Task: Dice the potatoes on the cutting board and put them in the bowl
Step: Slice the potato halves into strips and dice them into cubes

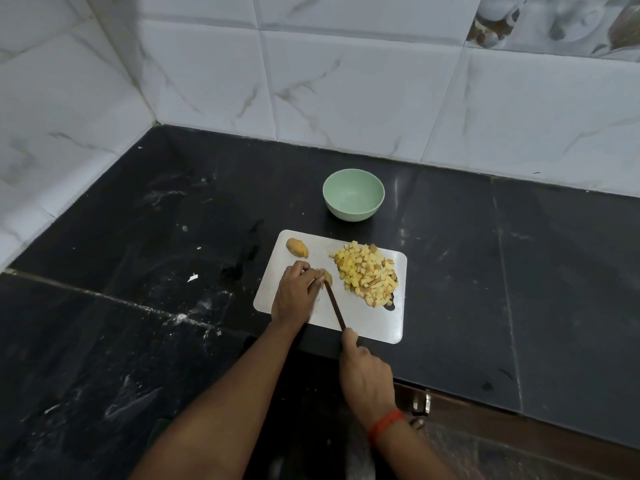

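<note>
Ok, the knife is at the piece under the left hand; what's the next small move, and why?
Probably press the knife down through the potato piece that the left hand holds on the cutting board: the right hand has the blade against it. A potato half waits too, and the bowl is empty.

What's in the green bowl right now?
Nothing visible: the bowl shows only bare inner wall and bottom. Its near inner side is hidden by the rim. The diced potato lies on the cutting board.

Home kitchen for sure: dark stone bench (450, 258) tucked into a corner of white marble-look wall tiles (346, 81), cupboard latch (420, 403) below it.
</note>
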### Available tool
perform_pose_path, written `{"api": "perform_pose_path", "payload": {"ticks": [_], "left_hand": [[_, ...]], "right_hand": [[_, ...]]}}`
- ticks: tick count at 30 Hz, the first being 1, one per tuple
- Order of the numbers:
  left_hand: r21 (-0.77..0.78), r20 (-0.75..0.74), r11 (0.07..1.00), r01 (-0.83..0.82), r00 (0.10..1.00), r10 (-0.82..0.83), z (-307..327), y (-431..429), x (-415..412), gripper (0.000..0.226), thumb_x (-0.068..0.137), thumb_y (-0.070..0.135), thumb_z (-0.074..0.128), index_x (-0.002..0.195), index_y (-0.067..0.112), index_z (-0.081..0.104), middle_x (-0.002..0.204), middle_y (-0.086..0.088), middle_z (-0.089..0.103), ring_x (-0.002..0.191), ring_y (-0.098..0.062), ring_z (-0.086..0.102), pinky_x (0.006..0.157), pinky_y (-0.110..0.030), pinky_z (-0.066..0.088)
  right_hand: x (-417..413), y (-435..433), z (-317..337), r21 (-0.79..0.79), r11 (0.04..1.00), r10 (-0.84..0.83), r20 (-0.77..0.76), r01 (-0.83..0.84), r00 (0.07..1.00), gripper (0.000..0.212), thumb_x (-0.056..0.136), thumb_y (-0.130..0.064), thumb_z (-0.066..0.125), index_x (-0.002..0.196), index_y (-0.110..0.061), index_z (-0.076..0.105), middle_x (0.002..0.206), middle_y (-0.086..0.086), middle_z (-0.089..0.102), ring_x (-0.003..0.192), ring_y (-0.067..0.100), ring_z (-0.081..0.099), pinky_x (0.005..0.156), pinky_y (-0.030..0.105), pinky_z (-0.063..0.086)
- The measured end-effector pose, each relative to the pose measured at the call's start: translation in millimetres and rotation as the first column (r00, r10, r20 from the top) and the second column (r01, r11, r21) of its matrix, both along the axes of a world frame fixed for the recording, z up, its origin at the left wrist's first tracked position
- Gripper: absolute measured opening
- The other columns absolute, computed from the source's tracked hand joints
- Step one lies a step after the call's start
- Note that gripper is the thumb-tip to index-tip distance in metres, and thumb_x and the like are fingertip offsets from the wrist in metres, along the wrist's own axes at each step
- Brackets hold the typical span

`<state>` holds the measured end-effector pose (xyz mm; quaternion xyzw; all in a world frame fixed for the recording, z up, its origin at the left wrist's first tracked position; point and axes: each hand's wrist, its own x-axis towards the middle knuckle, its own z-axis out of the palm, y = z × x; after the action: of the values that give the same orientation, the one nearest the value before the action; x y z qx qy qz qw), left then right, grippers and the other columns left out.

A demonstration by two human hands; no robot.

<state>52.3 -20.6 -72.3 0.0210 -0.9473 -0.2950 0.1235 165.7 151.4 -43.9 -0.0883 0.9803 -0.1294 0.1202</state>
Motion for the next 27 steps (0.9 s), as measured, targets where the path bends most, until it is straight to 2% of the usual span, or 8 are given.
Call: {"api": "perform_pose_path", "payload": {"ticks": [3, 6, 8, 12, 14, 17, 22, 27], "left_hand": [[0.057, -0.004, 0.998, 0.006, 1.0, -0.005, -1, 0, 2, 0.025, 0.101, 0.025, 0.058, 0.115, 0.01, 0.072, 0.113, -0.003, 0.057, 0.104, -0.017, 0.052, 0.085, -0.035, 0.051], [0.21, -0.005, 0.977, -0.029, 1.0, 0.03, 1, -2, 4, 0.029, 0.104, 0.025, 0.053, 0.127, 0.017, 0.067, 0.117, 0.003, 0.056, 0.108, -0.016, 0.055, 0.09, -0.039, 0.052], [0.238, -0.016, 0.971, -0.017, 1.0, 0.021, 4, -5, 4, 0.032, 0.104, 0.018, 0.052, 0.134, 0.02, 0.064, 0.126, 0.003, 0.056, 0.116, -0.017, 0.055, 0.096, -0.035, 0.05], [-0.027, 0.077, 0.985, 0.168, 0.983, -0.166, 10, -13, -1, 0.044, 0.098, 0.003, 0.058, 0.136, 0.024, 0.063, 0.143, 0.003, 0.054, 0.124, -0.018, 0.045, 0.101, -0.032, 0.046], [-0.07, 0.106, 0.972, 0.225, 0.97, -0.217, 13, -17, -5, 0.044, 0.096, 0.002, 0.06, 0.134, 0.024, 0.065, 0.139, 0.005, 0.057, 0.119, -0.018, 0.047, 0.098, -0.037, 0.05], [-0.108, 0.107, 0.963, 0.248, 0.966, -0.237, 19, -19, -8, 0.036, 0.096, 0.015, 0.065, 0.131, 0.021, 0.065, 0.128, 0.002, 0.059, 0.112, -0.02, 0.05, 0.092, -0.037, 0.05], [-0.071, 0.092, 0.99, 0.121, 0.989, -0.115, 16, -18, 3, 0.024, 0.096, 0.03, 0.065, 0.116, 0.016, 0.069, 0.109, 0.001, 0.063, 0.104, -0.019, 0.053, 0.087, -0.035, 0.048], [0.099, 0.036, 0.99, -0.097, 0.995, 0.094, 2, -11, 25, 0.014, 0.095, 0.03, 0.067, 0.098, 0.016, 0.069, 0.096, 0.003, 0.062, 0.092, -0.015, 0.053, 0.081, -0.034, 0.048]], "right_hand": [[1, 6, 4, -0.087, 0.994, -0.071, -0.075, 0.065, 0.995, 0.006, 0.105, -0.028, 0.031, 0.11, -0.025, 0.029, 0.076, -0.003, 0.064, 0.063, 0.022, 0.065, 0.054, 0.036, 0.05], [-5, 7, 8, -0.222, 0.968, -0.155, -0.164, 0.117, 0.974, 0.013, 0.105, -0.035, 0.031, 0.097, -0.026, 0.029, 0.064, -0.004, 0.059, 0.053, 0.023, 0.061, 0.049, 0.036, 0.049], [-17, 6, 12, -0.267, 0.954, -0.193, -0.201, 0.136, 0.96, 0.016, 0.105, -0.036, 0.031, 0.094, -0.025, 0.031, 0.062, -0.003, 0.059, 0.053, 0.024, 0.061, 0.048, 0.036, 0.049], [-42, 3, 10, -0.291, 0.943, -0.22, -0.181, 0.162, 0.959, 0.017, 0.105, -0.037, 0.03, 0.103, -0.021, 0.037, 0.065, -0.001, 0.063, 0.056, 0.025, 0.062, 0.05, 0.037, 0.05], [-48, 2, 10, -0.293, 0.942, -0.22, -0.176, 0.163, 0.959, 0.017, 0.105, -0.036, 0.031, 0.103, -0.02, 0.038, 0.066, -0.002, 0.063, 0.058, 0.026, 0.063, 0.05, 0.035, 0.048], [-49, 1, 9, -0.287, 0.941, -0.232, -0.17, 0.177, 0.958, 0.018, 0.106, -0.036, 0.032, 0.105, -0.019, 0.039, 0.066, -0.002, 0.063, 0.059, 0.025, 0.063, 0.051, 0.032, 0.041], [-47, 0, 7, -0.252, 0.955, -0.202, -0.177, 0.154, 0.963, 0.019, 0.106, -0.037, 0.031, 0.108, -0.02, 0.039, 0.069, -0.002, 0.065, 0.061, 0.026, 0.065, 0.052, 0.033, 0.045], [-43, -7, 6, -0.211, 0.974, -0.122, -0.182, 0.082, 0.976, 0.017, 0.105, -0.038, 0.029, 0.103, -0.023, 0.036, 0.068, -0.003, 0.062, 0.057, 0.024, 0.062, 0.049, 0.033, 0.047]]}}
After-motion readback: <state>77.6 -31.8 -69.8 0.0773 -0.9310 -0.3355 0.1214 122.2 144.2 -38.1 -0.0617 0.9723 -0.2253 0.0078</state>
